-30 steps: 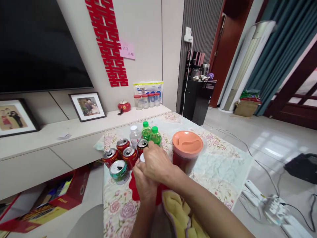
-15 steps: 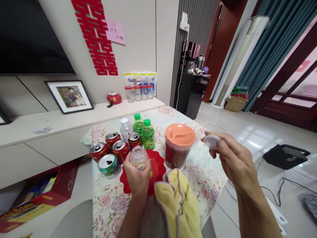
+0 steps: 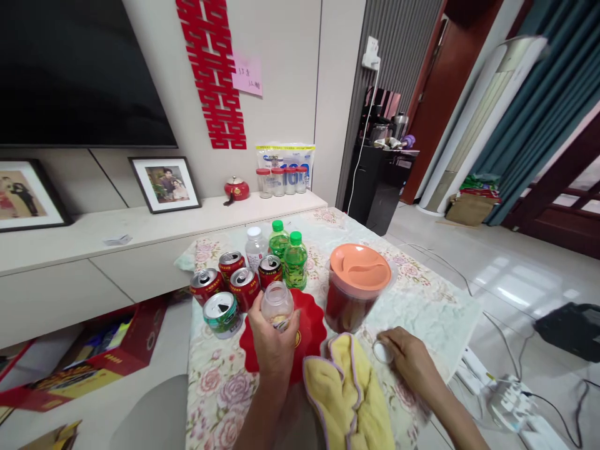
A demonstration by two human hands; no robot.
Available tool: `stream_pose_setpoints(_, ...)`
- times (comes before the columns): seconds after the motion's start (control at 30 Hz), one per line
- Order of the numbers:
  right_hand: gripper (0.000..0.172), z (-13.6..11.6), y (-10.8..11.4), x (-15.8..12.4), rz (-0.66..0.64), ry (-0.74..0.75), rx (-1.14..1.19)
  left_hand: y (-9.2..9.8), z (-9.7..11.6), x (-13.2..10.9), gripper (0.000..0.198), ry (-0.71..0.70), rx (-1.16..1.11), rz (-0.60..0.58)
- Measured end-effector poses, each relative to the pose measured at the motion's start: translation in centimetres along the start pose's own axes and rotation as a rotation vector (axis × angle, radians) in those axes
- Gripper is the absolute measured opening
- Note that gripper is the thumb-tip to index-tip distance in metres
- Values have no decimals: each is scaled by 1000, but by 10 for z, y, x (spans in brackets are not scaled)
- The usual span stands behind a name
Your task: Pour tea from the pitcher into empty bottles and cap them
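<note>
My left hand (image 3: 273, 344) is wrapped around a clear, uncapped plastic bottle (image 3: 277, 304), held upright above the red scalloped plate (image 3: 307, 325). Low over the tabletop at the right, my right hand (image 3: 410, 357) pinches a round white bottle cap (image 3: 383, 352) at its edge. Between my hands lies a folded yellow towel (image 3: 349, 394) with purple trim. Just behind it stands a clear pitcher (image 3: 349, 306) of dark red content, topped by an orange lid (image 3: 360, 267).
Several opened cans (image 3: 244, 289) crowd the table's left side, beside a white-capped bottle (image 3: 255, 249) and two green-capped bottles (image 3: 295, 261). A floral cloth (image 3: 225, 394) covers the table. Power strips (image 3: 509, 400) and cables lie on the floor at right.
My right hand has come down and inward with the white cap, from raised at the right to near the tabletop. The left hand still holds the bottle. The view has turned slightly left.
</note>
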State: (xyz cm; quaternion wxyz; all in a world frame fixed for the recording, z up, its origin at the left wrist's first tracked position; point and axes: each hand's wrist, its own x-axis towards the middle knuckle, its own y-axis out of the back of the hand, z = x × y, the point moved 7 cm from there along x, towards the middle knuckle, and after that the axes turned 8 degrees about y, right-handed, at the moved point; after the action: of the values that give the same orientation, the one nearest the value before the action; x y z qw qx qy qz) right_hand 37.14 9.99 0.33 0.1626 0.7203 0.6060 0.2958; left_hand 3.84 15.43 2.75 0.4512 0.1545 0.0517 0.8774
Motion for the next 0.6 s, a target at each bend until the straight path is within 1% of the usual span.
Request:
stream_pose_setpoints(0.07, 31, 6, 13, 8, 42, -26, 34, -1, 0, 0, 70, -33, 2, 4)
stream_pose_setpoints(0.13, 35, 10, 30, 21, 138, -58, 87, -1, -2, 0, 71, -58, 11, 8)
stream_pose_setpoints(0.23, 54, 9, 43, 45, 253, -57, 255, -3, -8, -1, 73, -75, 15, 8)
stream_pose_setpoints(0.3, 60, 3, 43, 63, 290, -18, 401, -5, -13, -2, 75, -79, 9, -15)
stream_pose_setpoints(0.4, 54, -7, 36, 86, 331, 37, 568, -8, -19, -4, 79, -61, -14, -17)
stream_pose_setpoints(0.47, 51, -9, 31, 98, 356, 54, 635, -8, -20, -5, 79, -61, -26, 11)
stream_pose_setpoints(0.6, 56, -6, 24, 114, 429, 75, 703, -6, -16, -10, 83, -132, -29, 60)
